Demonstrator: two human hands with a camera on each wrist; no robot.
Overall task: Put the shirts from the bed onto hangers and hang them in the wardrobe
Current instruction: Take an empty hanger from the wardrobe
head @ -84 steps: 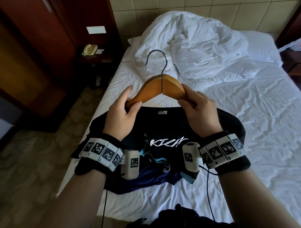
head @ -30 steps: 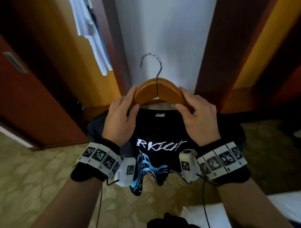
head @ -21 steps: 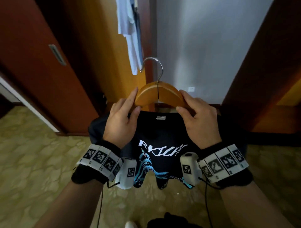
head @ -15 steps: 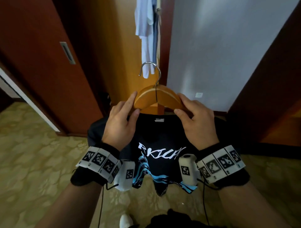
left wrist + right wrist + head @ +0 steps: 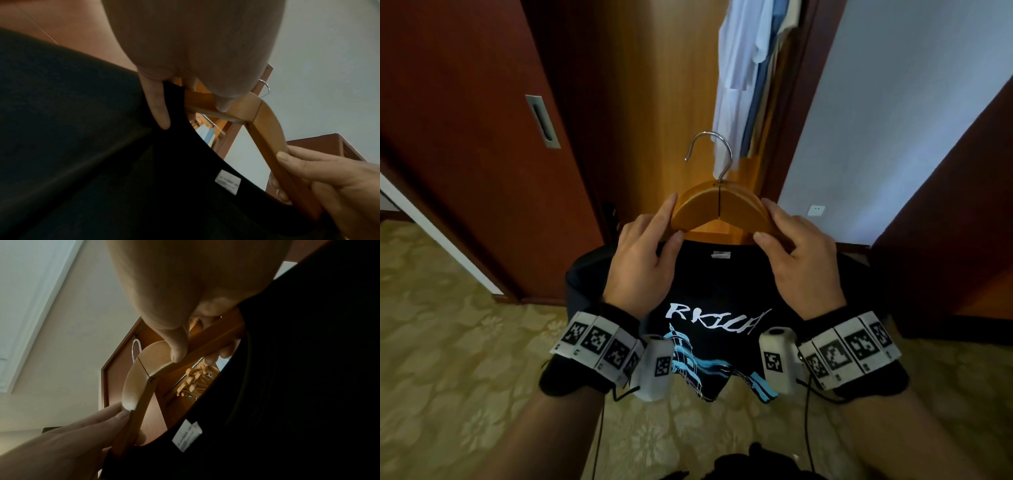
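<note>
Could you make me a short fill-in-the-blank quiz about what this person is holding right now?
1. Both hands hold a wooden ____ with a metal hook.
2. The shirt on it is ____ in colour.
3. The left hand and right hand grip it near the shirt's ____.
4. Pale shirts hang inside the open ____.

Missing words: hanger; black; collar; wardrobe
</note>
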